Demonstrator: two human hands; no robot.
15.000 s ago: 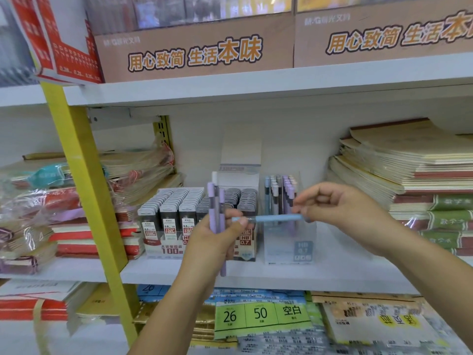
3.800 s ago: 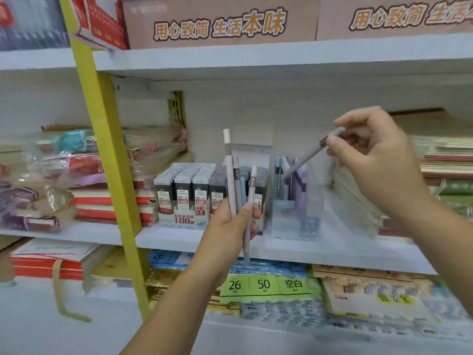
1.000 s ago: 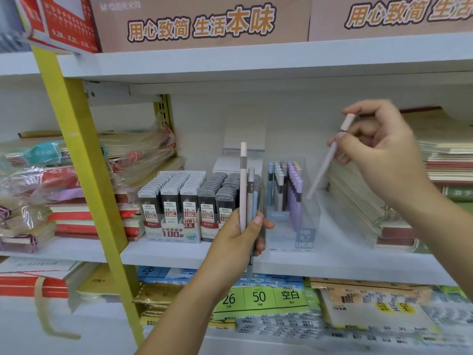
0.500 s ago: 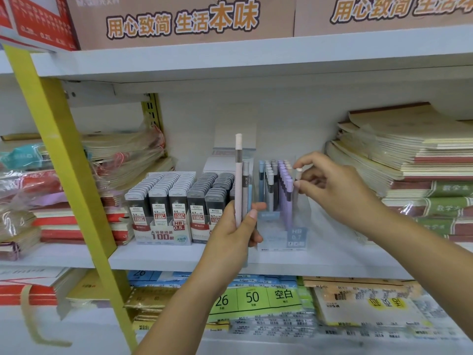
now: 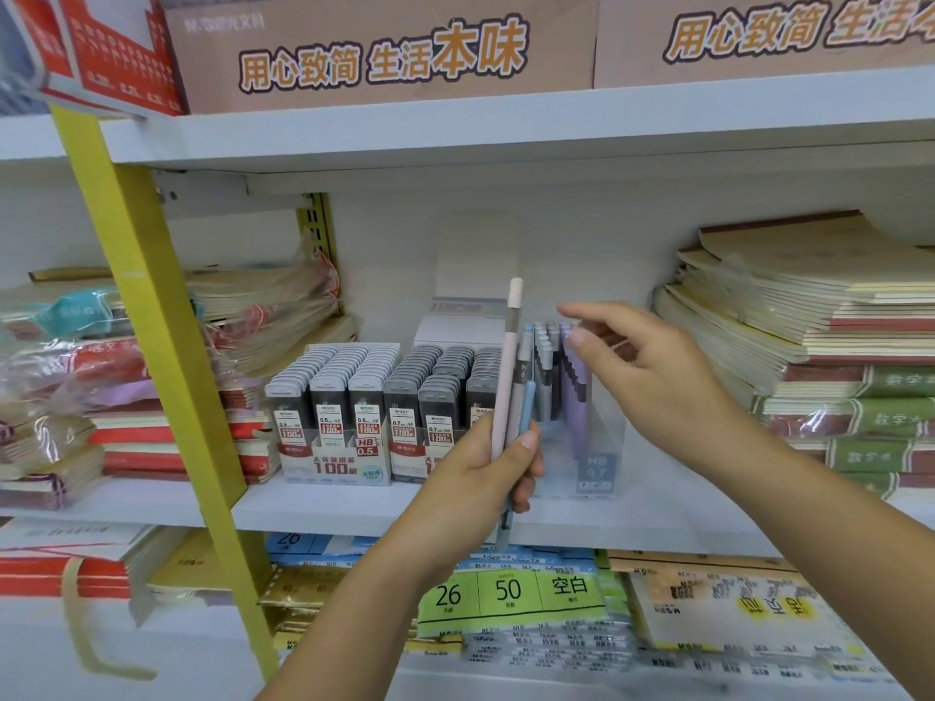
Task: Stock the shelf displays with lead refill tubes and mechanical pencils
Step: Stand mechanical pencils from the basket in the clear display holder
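Note:
My left hand (image 5: 488, 473) grips a small bunch of mechanical pencils (image 5: 508, 376) upright in front of the middle shelf: a pale pink one tallest, a grey one and a blue one beside it. Behind them stands a clear plastic display box (image 5: 597, 447) holding several upright blue, grey and purple pencils (image 5: 569, 376). My right hand (image 5: 652, 376) hovers just above and right of that box, fingers apart and empty. Left of the box, rows of dark lead refill tubes (image 5: 384, 392) fill a display tray.
Stacks of notebooks (image 5: 819, 346) lie at the shelf's right. Wrapped notebook packs (image 5: 167, 376) lie left, past a yellow shelf upright (image 5: 152, 346). Brown cardboard boxes (image 5: 384, 48) sit on the shelf above. Packs of paper (image 5: 511, 594) lie on the shelf below.
My right hand set its pale pencil down into the clear display box, let go and drew back slightly to the right, now empty. My left hand still holds its bunch.

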